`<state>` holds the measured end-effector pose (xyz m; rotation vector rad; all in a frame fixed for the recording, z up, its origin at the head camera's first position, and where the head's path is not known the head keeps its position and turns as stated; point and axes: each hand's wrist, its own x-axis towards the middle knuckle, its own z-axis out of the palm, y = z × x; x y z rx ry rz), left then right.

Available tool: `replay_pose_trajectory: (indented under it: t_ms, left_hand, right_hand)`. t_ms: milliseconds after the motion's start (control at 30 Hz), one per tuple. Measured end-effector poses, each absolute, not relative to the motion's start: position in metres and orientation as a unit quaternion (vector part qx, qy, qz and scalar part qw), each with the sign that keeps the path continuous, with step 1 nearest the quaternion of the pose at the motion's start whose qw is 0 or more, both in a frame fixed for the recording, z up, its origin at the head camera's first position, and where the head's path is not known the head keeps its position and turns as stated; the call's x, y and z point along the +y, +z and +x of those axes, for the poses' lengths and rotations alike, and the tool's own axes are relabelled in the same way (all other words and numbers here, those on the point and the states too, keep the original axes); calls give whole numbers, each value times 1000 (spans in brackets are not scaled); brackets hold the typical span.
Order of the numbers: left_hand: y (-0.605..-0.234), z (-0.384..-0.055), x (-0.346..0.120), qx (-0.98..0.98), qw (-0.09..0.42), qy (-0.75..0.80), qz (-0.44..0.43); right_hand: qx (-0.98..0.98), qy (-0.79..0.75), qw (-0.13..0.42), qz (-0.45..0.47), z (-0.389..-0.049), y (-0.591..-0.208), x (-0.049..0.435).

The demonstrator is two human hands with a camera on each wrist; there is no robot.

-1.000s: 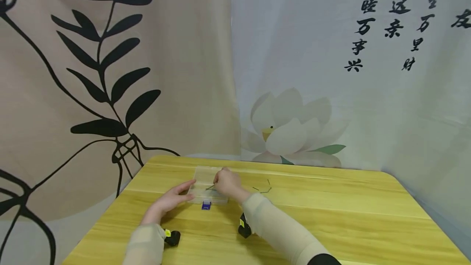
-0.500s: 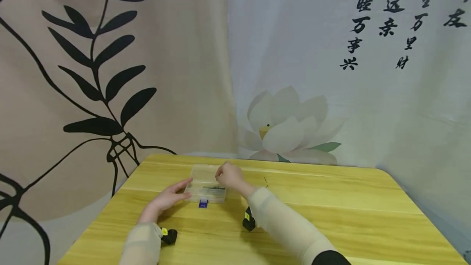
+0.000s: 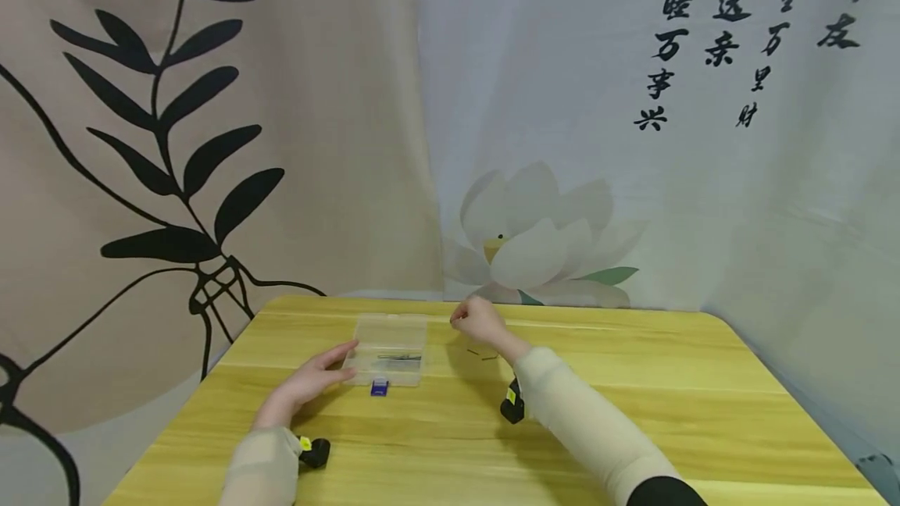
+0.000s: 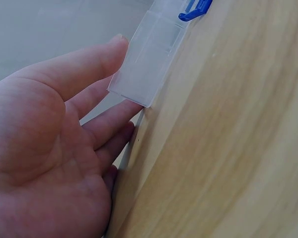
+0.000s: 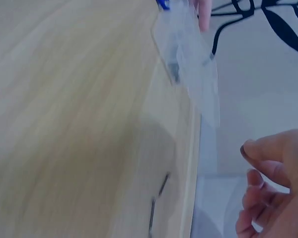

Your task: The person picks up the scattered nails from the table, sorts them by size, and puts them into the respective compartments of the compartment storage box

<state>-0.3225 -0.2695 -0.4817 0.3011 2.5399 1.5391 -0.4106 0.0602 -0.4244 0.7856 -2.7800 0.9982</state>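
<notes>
A clear plastic box point(image 3: 390, 326) with its lid raised sits toward the far side of the wooden table. Several thin dark rods point(image 3: 399, 358) lie in its front part. My left hand point(image 3: 312, 377) rests against the box's left side; in the left wrist view, its thumb and extended fingers point(image 4: 107, 126) touch the box's end. My right hand point(image 3: 481, 320) is above the table, right of the box, fingers loosely bent. Nothing shows between its fingertips in the right wrist view. Below it, short dark rods point(image 5: 164, 183) lie on the wood; their exact kind is unclear.
A blue latch point(image 3: 380, 388) sticks out at the box's front. The wooden table point(image 3: 598, 397) stretches forward to a hanging printed cloth point(image 3: 351, 139) with dark leaves, a pale flower and writing. Black wrist cameras point(image 3: 513, 403) hang under both forearms.
My right hand has lifted away from the box and moved right; the rod it held over the box now lies inside. The left hand stays by the box. The head view has shifted slightly.
</notes>
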Motion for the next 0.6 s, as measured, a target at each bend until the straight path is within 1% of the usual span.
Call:
replay_pose_trajectory:
  t_ms: [133, 300, 600]
  left_hand:
    - [-482, -323, -270, 843, 73, 521, 109]
    - [-483, -323, -272, 843, 74, 521, 109]
    - [-484, -323, -271, 848, 76, 516, 95]
  right_hand:
    - [-902, 337, 56, 264, -418, -432, 79]
    - [-895, 357, 51, 264, -426, -445, 101]
    - [-893, 392, 44, 218, -435, -465, 135]
